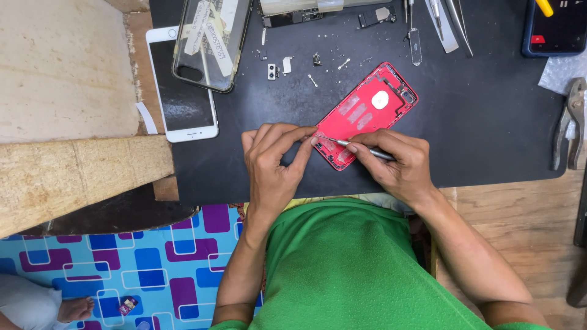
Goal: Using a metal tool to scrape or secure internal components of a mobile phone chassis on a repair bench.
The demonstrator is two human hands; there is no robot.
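Item: red phone rear housing (367,116), stripped of screen and internals, lying inner face up at the centre of a black work mat (489,122) on the tabletop, long axis running from 7 o'clock to 1 o'clock. Condition: bare shell, pale adhesive patches along its floor, a white oval pad near the 1 o'clock end, dark fittings around the camera corner. Left hand (272,162): fingertips pinched together on the housing's lower edge at 9 o'clock of the shell, judged to steady it against sliding. Right hand (397,162): closed pen-fashion on a slim metal screwdriver (358,146), tip laid into the housing's lower end close to the left fingertips, a hold that suits fine, low-force work. Loose lot at 11 o'clock of the housing: small screws and brackets (306,64), spread flat on the mat, apparently to keep them from rolling. Further at 10 o'clock: white smartphone (183,85) face up, overlapped by a clear phone case (211,40) with taped labels. At 12 to 1 o'clock: tweezers (452,24). At 3 o'clock, off the mat's edge: pliers (568,122). At 1 o'clock far corner: dark-blue phone (553,27).
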